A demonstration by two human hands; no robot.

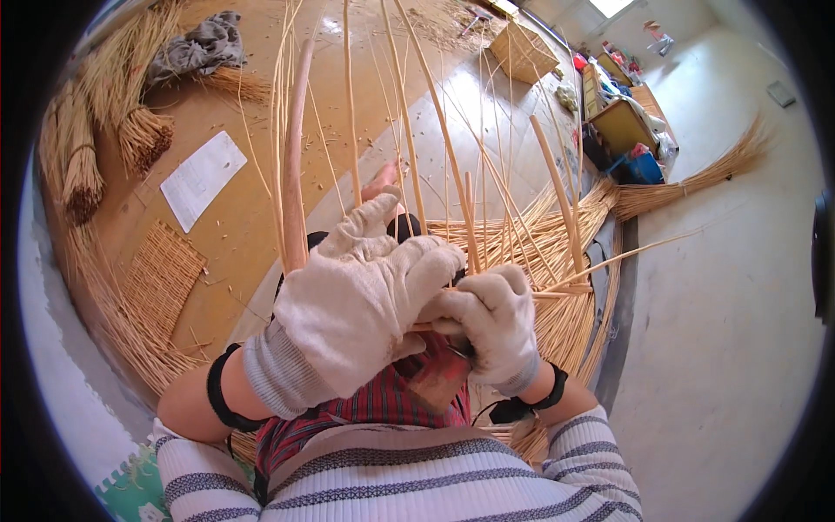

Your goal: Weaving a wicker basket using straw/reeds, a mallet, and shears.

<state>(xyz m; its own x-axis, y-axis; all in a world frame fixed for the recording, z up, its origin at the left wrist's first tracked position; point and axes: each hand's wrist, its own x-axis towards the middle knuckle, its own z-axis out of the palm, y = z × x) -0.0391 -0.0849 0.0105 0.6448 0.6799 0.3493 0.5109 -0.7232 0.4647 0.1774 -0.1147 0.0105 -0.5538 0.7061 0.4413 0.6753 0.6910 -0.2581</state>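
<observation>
Both my hands wear off-white knitted gloves. In my lap is wicker work with upright willow rods [411, 148] fanning away from me, some thick and some thin. My left hand [348, 304] is closed over its near edge, its fingers bent around the rods. Close beside it, my right hand [496, 322] is closed with the fingertips pinched at the woven edge, where a willow rod [626, 254] sticks out to the right. Most of the weave is hidden behind the gloves. Below the right hand, a brown wooden piece [437, 383] lies against the red striped cloth [374, 404].
Loose willow rods [565, 322] lie heaped at my right, with a tied bundle [687, 187] beyond. More bundles [143, 130] stand far left, near a paper sheet [203, 181] and a woven mat [163, 278]. A wicker basket [524, 52] sits at the back.
</observation>
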